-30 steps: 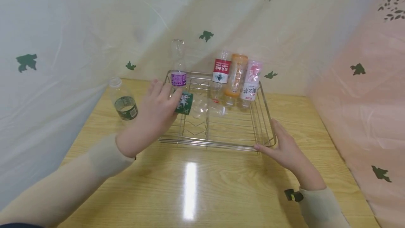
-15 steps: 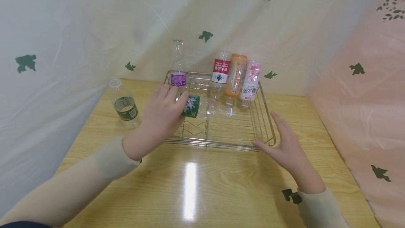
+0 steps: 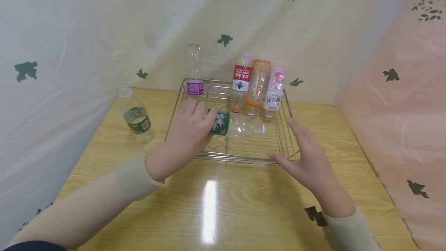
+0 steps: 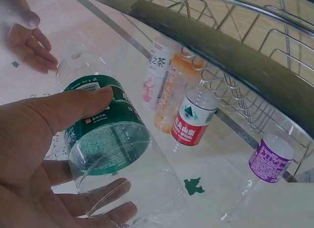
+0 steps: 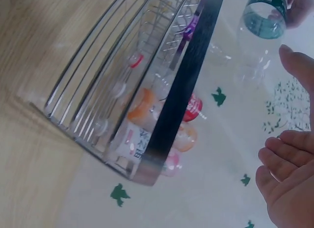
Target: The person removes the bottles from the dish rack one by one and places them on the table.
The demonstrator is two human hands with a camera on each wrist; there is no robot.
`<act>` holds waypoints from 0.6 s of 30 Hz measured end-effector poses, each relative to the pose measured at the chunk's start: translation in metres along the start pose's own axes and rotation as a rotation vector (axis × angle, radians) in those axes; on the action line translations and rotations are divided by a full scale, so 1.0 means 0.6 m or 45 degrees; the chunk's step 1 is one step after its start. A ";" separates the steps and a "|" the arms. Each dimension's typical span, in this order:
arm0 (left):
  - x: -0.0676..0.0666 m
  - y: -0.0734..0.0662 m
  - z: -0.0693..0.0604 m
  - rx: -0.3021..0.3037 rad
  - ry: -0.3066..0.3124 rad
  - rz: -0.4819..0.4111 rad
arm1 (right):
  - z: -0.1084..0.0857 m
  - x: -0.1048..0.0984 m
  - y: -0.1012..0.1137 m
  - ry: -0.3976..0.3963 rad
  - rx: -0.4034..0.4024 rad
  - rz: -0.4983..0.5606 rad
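Note:
In the head view my left hand grips a clear bottle with a green label, held sideways over the wire rack, its neck toward the right. The left wrist view shows the thumb across the green label and fingers curled behind the clear plastic. My right hand is spread beside the rack's right front corner, holding nothing; in the right wrist view its palm is bare. Bottles with a red label, an orange wrap and a pink and white label lean at the rack's back right.
A bottle with a purple label stands at the rack's back left. Another green-labelled bottle is upright on the wooden table, left of the rack. Patterned sheeting hangs behind and at both sides.
My left hand has moved right with the green-labelled bottle, whose neck now reaches farther over the rack. The right hand has shifted slightly left, off the rack's corner.

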State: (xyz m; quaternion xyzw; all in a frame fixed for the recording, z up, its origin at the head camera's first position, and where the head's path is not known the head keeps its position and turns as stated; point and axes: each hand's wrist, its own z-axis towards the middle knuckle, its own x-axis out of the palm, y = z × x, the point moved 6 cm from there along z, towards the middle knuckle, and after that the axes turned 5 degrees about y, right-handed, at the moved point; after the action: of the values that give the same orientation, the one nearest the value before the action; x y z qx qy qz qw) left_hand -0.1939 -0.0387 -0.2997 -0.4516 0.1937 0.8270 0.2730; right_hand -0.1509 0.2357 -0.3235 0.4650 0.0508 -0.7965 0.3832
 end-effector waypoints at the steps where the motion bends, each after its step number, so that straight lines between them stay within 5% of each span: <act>1: 0.001 -0.003 0.001 0.001 -0.007 -0.002 | 0.002 0.000 0.006 -0.018 -0.025 -0.009; 9: 0.001 -0.016 0.005 -0.025 -0.005 -0.029 | 0.010 0.002 0.028 -0.087 -0.119 -0.028; 18: -0.002 -0.020 0.008 -0.039 -0.011 -0.025 | 0.004 0.006 0.018 -0.100 0.033 0.018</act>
State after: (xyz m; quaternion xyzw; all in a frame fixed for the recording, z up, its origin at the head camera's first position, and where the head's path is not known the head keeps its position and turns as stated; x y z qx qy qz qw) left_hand -0.1889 -0.0273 -0.2973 -0.4541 0.1756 0.8290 0.2750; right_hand -0.1464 0.2253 -0.3219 0.4387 0.0221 -0.8120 0.3843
